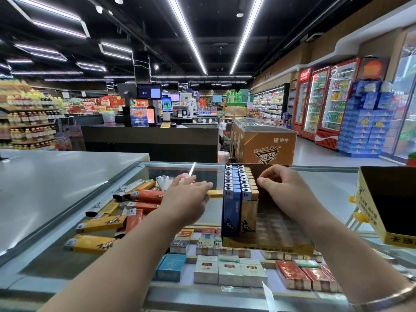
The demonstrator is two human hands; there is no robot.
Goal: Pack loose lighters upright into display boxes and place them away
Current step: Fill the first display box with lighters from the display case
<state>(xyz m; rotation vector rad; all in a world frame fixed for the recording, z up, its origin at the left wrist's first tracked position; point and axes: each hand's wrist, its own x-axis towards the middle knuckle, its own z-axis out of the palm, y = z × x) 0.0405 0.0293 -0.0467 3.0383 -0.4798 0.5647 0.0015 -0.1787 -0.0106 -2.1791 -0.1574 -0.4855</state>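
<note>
A brown display box [279,230] stands on the glass counter, part filled with upright lighters [239,194] in blue and gold rows at its left side. My right hand [286,190] is over the box beside the gold row, fingers curled, fingertips at the lighter tops. My left hand [186,197] reaches with flat, straight fingers over the counter toward a yellow lighter [215,193] lying next to the box. Several loose orange and yellow lighters [126,210] lie scattered to the left.
A second, empty yellow-edged box [369,212] sits at the right. Cigarette packs [227,269] show under the glass counter top [326,183]. A grey counter [56,176] lies to the left. Checkout desks, a freezer and drink fridges stand beyond.
</note>
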